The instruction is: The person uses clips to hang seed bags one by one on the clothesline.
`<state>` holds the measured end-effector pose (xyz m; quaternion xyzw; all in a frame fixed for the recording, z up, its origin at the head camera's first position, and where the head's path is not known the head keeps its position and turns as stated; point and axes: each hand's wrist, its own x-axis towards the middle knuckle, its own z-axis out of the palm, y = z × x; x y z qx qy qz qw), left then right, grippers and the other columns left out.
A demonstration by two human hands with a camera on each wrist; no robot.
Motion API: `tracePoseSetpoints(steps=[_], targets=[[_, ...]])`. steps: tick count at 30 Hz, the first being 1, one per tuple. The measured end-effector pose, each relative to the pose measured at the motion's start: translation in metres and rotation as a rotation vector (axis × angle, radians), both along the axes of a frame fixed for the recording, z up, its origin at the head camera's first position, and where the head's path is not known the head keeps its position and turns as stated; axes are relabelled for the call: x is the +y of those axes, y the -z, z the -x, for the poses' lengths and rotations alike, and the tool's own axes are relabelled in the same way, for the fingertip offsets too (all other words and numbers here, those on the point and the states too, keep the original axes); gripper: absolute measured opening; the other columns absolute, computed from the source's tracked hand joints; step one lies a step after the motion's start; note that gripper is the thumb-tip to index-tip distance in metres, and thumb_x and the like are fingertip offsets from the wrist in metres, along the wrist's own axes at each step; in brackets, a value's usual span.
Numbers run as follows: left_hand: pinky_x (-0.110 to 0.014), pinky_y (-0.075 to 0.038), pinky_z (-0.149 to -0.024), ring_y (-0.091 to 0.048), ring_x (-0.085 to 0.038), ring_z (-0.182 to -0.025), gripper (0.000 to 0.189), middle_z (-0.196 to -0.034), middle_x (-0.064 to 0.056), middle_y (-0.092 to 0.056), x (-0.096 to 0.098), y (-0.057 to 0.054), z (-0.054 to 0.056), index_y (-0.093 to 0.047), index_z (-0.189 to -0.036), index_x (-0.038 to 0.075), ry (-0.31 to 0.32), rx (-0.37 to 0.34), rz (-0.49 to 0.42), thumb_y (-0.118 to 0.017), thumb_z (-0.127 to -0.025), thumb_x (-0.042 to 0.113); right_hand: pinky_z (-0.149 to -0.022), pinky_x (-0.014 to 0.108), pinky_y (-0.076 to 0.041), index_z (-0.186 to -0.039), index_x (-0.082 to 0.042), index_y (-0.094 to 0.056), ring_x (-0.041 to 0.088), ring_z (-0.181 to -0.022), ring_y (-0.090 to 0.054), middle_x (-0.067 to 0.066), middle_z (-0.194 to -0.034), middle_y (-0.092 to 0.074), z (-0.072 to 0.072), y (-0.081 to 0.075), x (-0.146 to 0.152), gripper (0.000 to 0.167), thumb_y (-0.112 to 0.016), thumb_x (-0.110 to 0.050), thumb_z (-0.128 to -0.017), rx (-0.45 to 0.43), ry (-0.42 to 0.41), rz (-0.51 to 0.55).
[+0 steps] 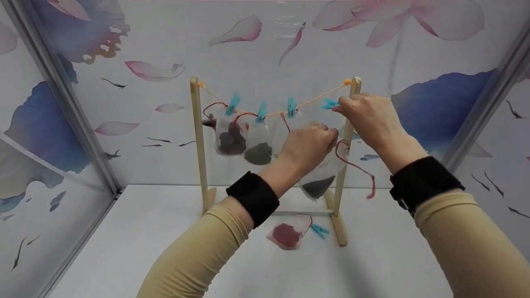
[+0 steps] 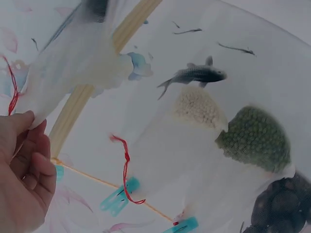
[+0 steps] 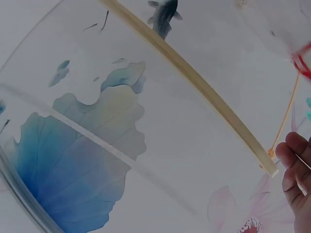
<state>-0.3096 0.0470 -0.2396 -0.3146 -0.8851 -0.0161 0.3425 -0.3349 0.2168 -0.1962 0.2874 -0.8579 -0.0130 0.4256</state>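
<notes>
My left hand (image 1: 308,145) pinches the top edge of a translucent drawstring bag (image 1: 327,169) with dark contents at the bottom. Its red drawstring (image 1: 356,165) dangles to the right. My right hand (image 1: 370,118) pinches a blue clothespin (image 1: 330,104) just below the orange cord (image 1: 323,97), near the right post. Three more bags hang from that cord on blue clothespins (image 1: 261,111). Dark round pieces fill the leftmost bag (image 1: 230,140), and green beans (image 2: 255,138) the middle one. In the left wrist view the third holds pale grains (image 2: 199,107); my left hand mostly hides it in the head view.
A wooden frame carries the cord between its left post (image 1: 198,140) and right post (image 1: 355,87), standing on a white table (image 1: 165,231). A bag with reddish contents (image 1: 286,236) lies before it, beside another blue clothespin (image 1: 320,231). Flower-printed panels (image 1: 248,62) surround the table.
</notes>
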Motion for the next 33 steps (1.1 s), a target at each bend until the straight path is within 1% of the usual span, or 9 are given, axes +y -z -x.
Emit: tracePoseSetpoints(steps=[2, 5, 10, 16, 18, 21, 24, 28, 33], targets=[[-0.024, -0.056, -0.063, -0.067, -0.012, -0.080, 0.019, -0.083, 0.002, -0.072, 0.001, -0.003, 0.008, -0.075, -0.096, 0.020, -0.051, 0.065, 0.049, -0.057, -0.103, 0.023, -0.049, 0.044, -0.048, -0.082, 0.000, -0.057, 0.037, -0.062, -0.058, 0.018, -0.063, -0.058, 0.006, -0.006, -0.003, 0.028, -0.064, -0.023, -0.096, -0.005, 0.019, -0.002], [-0.024, -0.057, -0.067, -0.068, -0.013, -0.083, 0.018, -0.084, 0.003, -0.075, -0.001, -0.005, 0.022, -0.077, -0.096, 0.021, -0.146, 0.096, 0.043, -0.061, -0.099, 0.016, -0.055, 0.050, -0.054, -0.083, 0.002, -0.059, 0.039, -0.071, -0.061, 0.019, -0.070, -0.062, 0.014, -0.014, -0.008, 0.028, -0.064, -0.023, -0.096, -0.035, 0.050, -0.028], [-0.026, -0.055, -0.058, -0.070, -0.013, -0.074, 0.018, -0.077, 0.001, -0.074, -0.006, -0.009, 0.047, -0.076, -0.092, 0.018, -0.269, 0.078, -0.057, -0.060, -0.098, 0.012, -0.066, 0.054, -0.057, -0.086, 0.002, -0.063, 0.040, -0.078, -0.063, 0.021, -0.076, -0.066, 0.024, -0.028, -0.015, 0.025, -0.065, -0.021, -0.096, -0.163, 0.112, -0.105], [-0.023, -0.050, -0.053, -0.068, -0.010, -0.070, 0.017, -0.077, -0.001, -0.073, -0.009, -0.012, 0.067, -0.074, -0.100, 0.016, -0.331, 0.032, -0.079, -0.058, -0.100, 0.010, -0.070, 0.055, -0.057, -0.092, 0.000, -0.068, 0.040, -0.081, -0.062, 0.019, -0.082, -0.071, 0.034, -0.040, -0.023, 0.023, -0.064, -0.022, -0.097, -0.283, 0.137, -0.187], [-0.022, -0.043, -0.050, -0.062, -0.008, -0.063, 0.017, -0.075, -0.001, -0.072, -0.010, -0.012, 0.072, -0.074, -0.099, 0.016, -0.343, 0.023, -0.093, -0.059, -0.099, 0.009, -0.070, 0.055, -0.057, -0.092, 0.000, -0.068, 0.039, -0.081, -0.061, 0.018, -0.082, -0.071, 0.038, -0.041, -0.026, 0.022, -0.064, -0.022, -0.096, -0.311, 0.127, -0.211], [-0.023, -0.028, -0.047, -0.046, -0.006, -0.055, 0.017, -0.070, 0.001, -0.069, -0.008, -0.011, 0.074, -0.072, -0.094, 0.015, -0.354, 0.024, -0.120, -0.058, -0.098, 0.008, -0.073, 0.054, -0.057, -0.092, -0.001, -0.069, 0.038, -0.083, -0.062, 0.018, -0.083, -0.072, 0.037, -0.044, -0.027, 0.021, -0.065, -0.021, -0.096, -0.350, 0.109, -0.241], [-0.024, -0.022, -0.046, -0.036, -0.007, -0.052, 0.016, -0.067, 0.002, -0.067, -0.007, -0.010, 0.076, -0.070, -0.092, 0.015, -0.382, 0.031, -0.126, -0.057, -0.099, 0.010, -0.075, 0.053, -0.057, -0.093, 0.000, -0.070, 0.039, -0.084, -0.063, 0.019, -0.082, -0.071, 0.036, -0.046, -0.028, 0.021, -0.065, -0.020, -0.096, -0.375, 0.100, -0.255], [-0.023, -0.022, -0.046, -0.038, -0.008, -0.051, 0.013, -0.068, 0.003, -0.067, -0.005, -0.009, 0.079, -0.069, -0.096, 0.015, -0.393, 0.010, -0.180, -0.056, -0.100, 0.013, -0.073, 0.051, -0.058, -0.094, 0.001, -0.070, 0.038, -0.080, -0.063, 0.020, -0.079, -0.068, 0.036, -0.047, -0.030, 0.022, -0.063, -0.020, -0.097, -0.376, 0.103, -0.288], [-0.023, -0.027, -0.047, -0.051, -0.008, -0.051, 0.016, -0.067, 0.000, -0.069, -0.005, -0.007, 0.083, -0.066, -0.092, 0.013, -0.322, 0.012, -0.326, -0.054, -0.103, 0.018, -0.068, 0.050, -0.057, -0.097, -0.002, -0.071, 0.037, -0.080, -0.063, 0.020, -0.078, -0.067, 0.039, -0.043, -0.036, 0.019, -0.064, -0.020, -0.096, -0.326, 0.153, -0.384]])
